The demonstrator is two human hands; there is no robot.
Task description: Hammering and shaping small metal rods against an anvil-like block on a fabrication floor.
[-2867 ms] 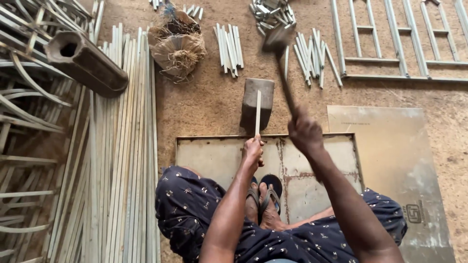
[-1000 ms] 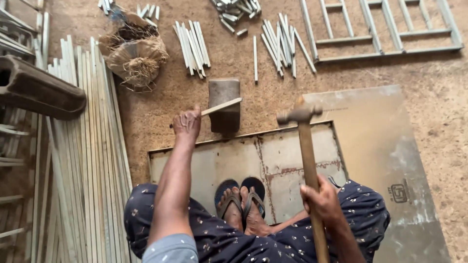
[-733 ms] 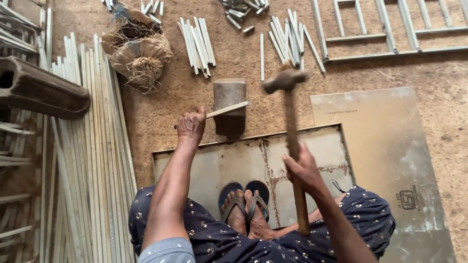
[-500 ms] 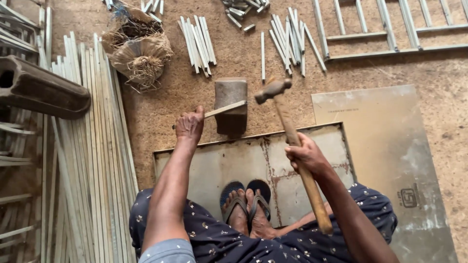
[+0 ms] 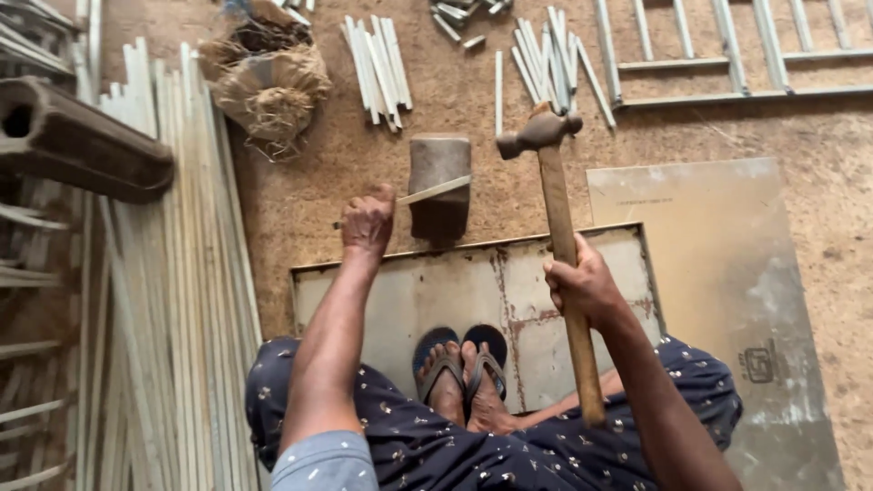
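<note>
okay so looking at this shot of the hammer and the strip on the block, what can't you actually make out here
All in the head view:
- Near end of the light strip: covered by the left hand.
- Middle of the hammer handle: wrapped by the right hand.
- Long slats at left: cut off by the bottom edge.
- Small metal pieces at top: too small, cut by the edge.

Strip (image 5: 435, 190) lies across block (image 5: 440, 182), hammer (image 5: 555, 227) to its right.

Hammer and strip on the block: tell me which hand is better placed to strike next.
Right. The right hand grips the hammer, head raised near the block; the left hand is pinning the strip across it.
</note>
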